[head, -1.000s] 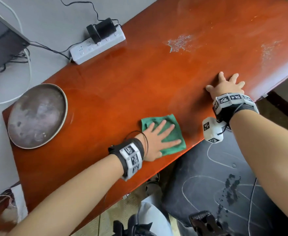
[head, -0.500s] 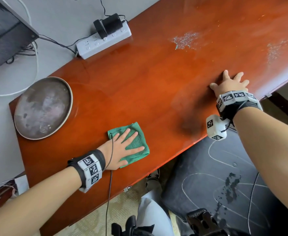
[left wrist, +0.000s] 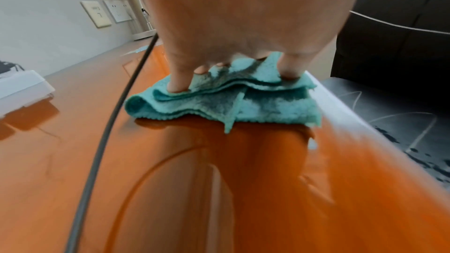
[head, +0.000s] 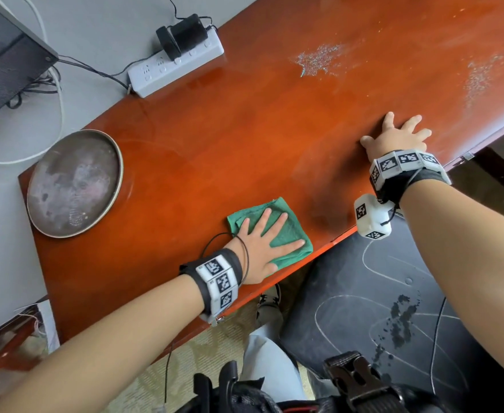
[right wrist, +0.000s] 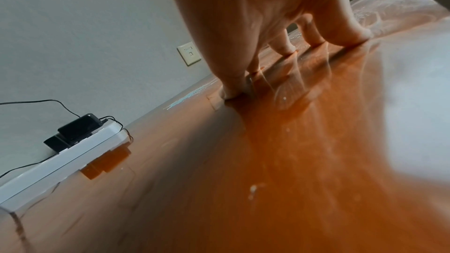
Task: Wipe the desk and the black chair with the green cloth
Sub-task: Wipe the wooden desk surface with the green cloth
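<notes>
Cloth (head: 270, 231), folded into a green pad, lies flat on the tabletop (head: 215, 138) at its near edge. Left hand (head: 262, 245) presses it down with fingers (left wrist: 179, 82) straight and spread; nothing is gripped. Right hand (head: 396, 138) rests apart to the right, fingers (right wrist: 282, 45) splayed, tips braced on the bare wood, holding nothing.

Step in hand, by judgement: wiping the tabletop. Two pale speckled patches (head: 319, 59) lie farther back, so the next move calls for pushing the pad away from the edge toward them. Chair (head: 378, 293), below the edge, shows chalk-like lines and dark spots; its wiping appears not yet done.

Tray (head: 73, 183) and power strip (head: 176, 67) sit to the left. No brand or writing is legible.
</notes>
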